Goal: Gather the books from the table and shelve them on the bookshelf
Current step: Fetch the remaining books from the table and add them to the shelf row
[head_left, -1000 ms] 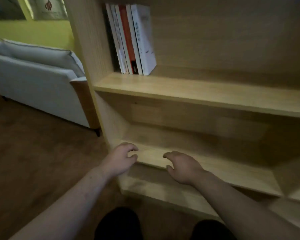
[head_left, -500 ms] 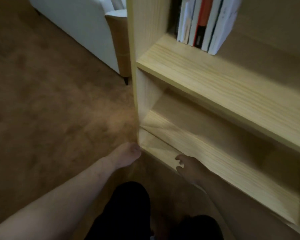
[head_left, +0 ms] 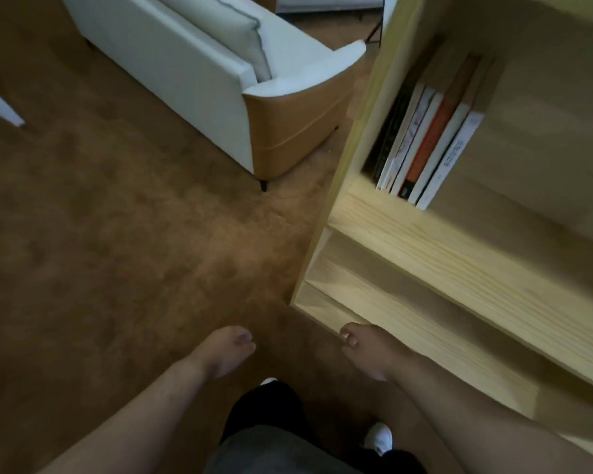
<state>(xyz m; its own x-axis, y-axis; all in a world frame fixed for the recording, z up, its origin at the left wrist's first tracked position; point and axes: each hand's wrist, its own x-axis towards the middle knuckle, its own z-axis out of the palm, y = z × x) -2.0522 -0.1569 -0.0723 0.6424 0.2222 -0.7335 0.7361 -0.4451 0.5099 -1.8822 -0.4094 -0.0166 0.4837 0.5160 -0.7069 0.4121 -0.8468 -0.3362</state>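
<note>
Blur softens both empty hands: left hand (head_left: pixel 225 350) loosely curled, right hand (head_left: pixel 368 350) half-open beside the pale wooden bookshelf (head_left: pixel 459 268). Upright books (head_left: pixel 425 145) stand well above the right hand, titles unreadable.

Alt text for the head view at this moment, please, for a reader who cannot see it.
Both hands are empty: the left hand hangs over brown carpet, the right hand by the base of a wooden bookshelf. A row of books stands at the left end of one shelf; a white sofa sits behind.
</note>
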